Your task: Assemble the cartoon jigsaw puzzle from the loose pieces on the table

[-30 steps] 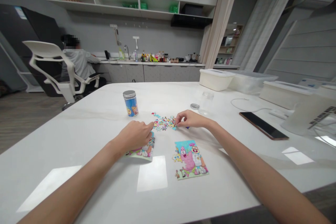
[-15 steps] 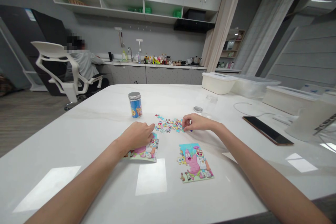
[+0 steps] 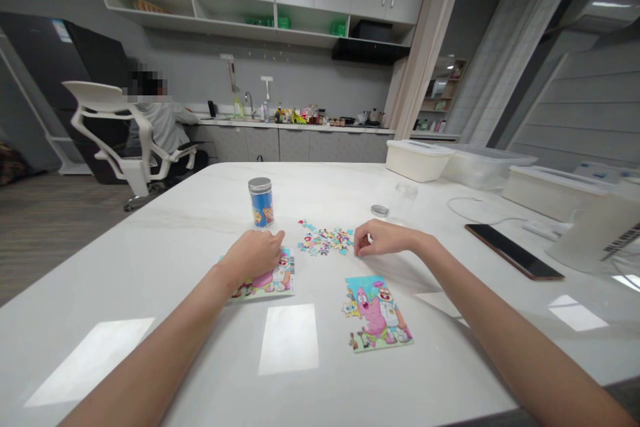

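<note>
My left hand (image 3: pixel 256 255) is closed over a printed picture card (image 3: pixel 280 280), covering its upper middle. Loose jigsaw pieces (image 3: pixel 325 240) lie in a small heap between my hands. At the heap's right edge my right hand (image 3: pixel 377 238) has its fingertips pinched together near the table; whatever they may hold is too small to make out. Nearer to me lies a partly assembled jigsaw puzzle (image 3: pixel 377 313) with a pink starfish figure and a ragged left edge. Behind my left hand a clear jar with a metal lid (image 3: pixel 261 203) stands upright.
A loose metal lid (image 3: pixel 380 211) and a clear jar (image 3: pixel 404 197) are beyond my right hand. A phone (image 3: pixel 513 251) and a white cable lie to the right. Lidded plastic boxes (image 3: pixel 419 161) line the back right. A person (image 3: pixel 163 123) sits beyond the table.
My left hand has shifted left and slightly away from me, and the picture card has moved with it. My right hand has moved slightly right, to the heap's edge.
</note>
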A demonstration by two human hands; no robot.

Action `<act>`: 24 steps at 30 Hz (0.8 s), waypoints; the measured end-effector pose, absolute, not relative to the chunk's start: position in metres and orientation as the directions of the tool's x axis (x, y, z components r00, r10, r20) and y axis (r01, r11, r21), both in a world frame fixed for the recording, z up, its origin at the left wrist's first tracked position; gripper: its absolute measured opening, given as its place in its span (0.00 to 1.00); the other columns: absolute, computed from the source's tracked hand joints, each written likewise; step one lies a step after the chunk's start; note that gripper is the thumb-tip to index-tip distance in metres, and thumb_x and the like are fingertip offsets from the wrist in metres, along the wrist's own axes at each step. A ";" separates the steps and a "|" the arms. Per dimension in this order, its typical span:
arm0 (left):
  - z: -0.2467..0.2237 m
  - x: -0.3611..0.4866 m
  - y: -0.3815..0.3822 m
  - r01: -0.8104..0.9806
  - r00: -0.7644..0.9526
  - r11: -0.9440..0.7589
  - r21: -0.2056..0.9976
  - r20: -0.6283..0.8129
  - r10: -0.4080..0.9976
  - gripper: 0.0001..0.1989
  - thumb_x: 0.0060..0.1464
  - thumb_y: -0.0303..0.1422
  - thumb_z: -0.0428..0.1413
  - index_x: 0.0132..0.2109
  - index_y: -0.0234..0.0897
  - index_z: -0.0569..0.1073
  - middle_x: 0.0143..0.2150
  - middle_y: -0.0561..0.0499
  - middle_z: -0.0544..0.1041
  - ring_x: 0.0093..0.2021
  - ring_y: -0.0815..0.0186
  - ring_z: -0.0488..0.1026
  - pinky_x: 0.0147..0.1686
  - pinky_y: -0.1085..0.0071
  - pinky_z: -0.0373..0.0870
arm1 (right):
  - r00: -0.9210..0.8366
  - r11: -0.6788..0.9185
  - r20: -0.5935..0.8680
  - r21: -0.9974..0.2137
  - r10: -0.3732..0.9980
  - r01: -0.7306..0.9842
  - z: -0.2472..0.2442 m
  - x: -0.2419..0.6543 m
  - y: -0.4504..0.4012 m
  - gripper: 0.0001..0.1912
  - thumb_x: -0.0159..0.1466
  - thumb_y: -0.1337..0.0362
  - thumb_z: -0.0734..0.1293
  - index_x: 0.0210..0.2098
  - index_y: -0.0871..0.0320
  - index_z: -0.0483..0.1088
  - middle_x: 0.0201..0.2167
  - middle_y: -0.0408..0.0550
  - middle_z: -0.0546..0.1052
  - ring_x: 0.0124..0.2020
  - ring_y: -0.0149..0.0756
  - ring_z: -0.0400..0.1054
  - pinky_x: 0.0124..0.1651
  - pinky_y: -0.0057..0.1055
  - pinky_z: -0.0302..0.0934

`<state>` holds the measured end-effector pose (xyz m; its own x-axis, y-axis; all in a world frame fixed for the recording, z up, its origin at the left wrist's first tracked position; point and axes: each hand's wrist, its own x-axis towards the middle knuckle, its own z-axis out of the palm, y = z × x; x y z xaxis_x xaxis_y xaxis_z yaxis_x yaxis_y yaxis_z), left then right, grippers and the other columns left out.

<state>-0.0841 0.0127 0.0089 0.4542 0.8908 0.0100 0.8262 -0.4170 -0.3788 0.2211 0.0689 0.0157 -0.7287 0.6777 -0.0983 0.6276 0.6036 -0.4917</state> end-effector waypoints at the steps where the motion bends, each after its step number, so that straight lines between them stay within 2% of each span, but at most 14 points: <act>1: 0.010 -0.083 0.012 0.823 0.461 -0.423 -0.380 0.011 0.887 0.11 0.60 0.26 0.46 0.44 0.28 0.71 0.34 0.37 0.79 0.34 0.52 0.79 0.31 0.64 0.70 | -0.734 0.614 -0.083 -0.490 0.674 0.619 0.015 0.219 0.069 0.08 0.56 0.66 0.67 0.33 0.59 0.78 0.30 0.47 0.79 0.31 0.33 0.69 0.36 0.29 0.62; 8: 0.007 -0.070 0.008 0.783 0.535 -0.497 -0.374 -0.004 0.845 0.14 0.62 0.29 0.46 0.50 0.30 0.70 0.30 0.40 0.79 0.31 0.54 0.79 0.29 0.66 0.67 | -0.729 0.642 -0.063 -0.426 0.682 0.638 0.013 0.210 0.065 0.12 0.58 0.65 0.68 0.41 0.58 0.77 0.27 0.44 0.75 0.27 0.30 0.66 0.32 0.27 0.58; 14: -0.004 -0.070 0.010 0.687 0.656 -0.618 -0.382 -0.041 0.754 0.25 0.62 0.32 0.49 0.65 0.37 0.61 0.30 0.43 0.80 0.28 0.58 0.77 0.27 0.69 0.63 | -0.695 0.622 -0.067 -0.393 0.716 0.678 0.015 0.205 0.061 0.11 0.61 0.63 0.67 0.43 0.57 0.76 0.26 0.42 0.73 0.26 0.30 0.63 0.32 0.28 0.56; 20: -0.004 -0.070 0.010 0.700 0.649 -0.611 -0.370 -0.028 0.761 0.26 0.62 0.30 0.46 0.67 0.40 0.60 0.30 0.44 0.79 0.27 0.58 0.77 0.27 0.69 0.64 | -0.687 0.612 -0.088 -0.385 0.721 0.691 0.015 0.201 0.061 0.12 0.61 0.63 0.67 0.44 0.58 0.74 0.26 0.42 0.72 0.26 0.30 0.63 0.32 0.27 0.55; 24: 0.000 -0.067 0.005 0.726 0.610 -0.573 -0.379 -0.028 0.792 0.24 0.62 0.30 0.45 0.64 0.37 0.64 0.30 0.43 0.79 0.28 0.57 0.77 0.28 0.69 0.64 | -0.674 0.592 -0.097 -0.396 0.733 0.702 0.016 0.201 0.060 0.09 0.61 0.64 0.66 0.40 0.58 0.75 0.26 0.42 0.72 0.26 0.30 0.63 0.31 0.27 0.55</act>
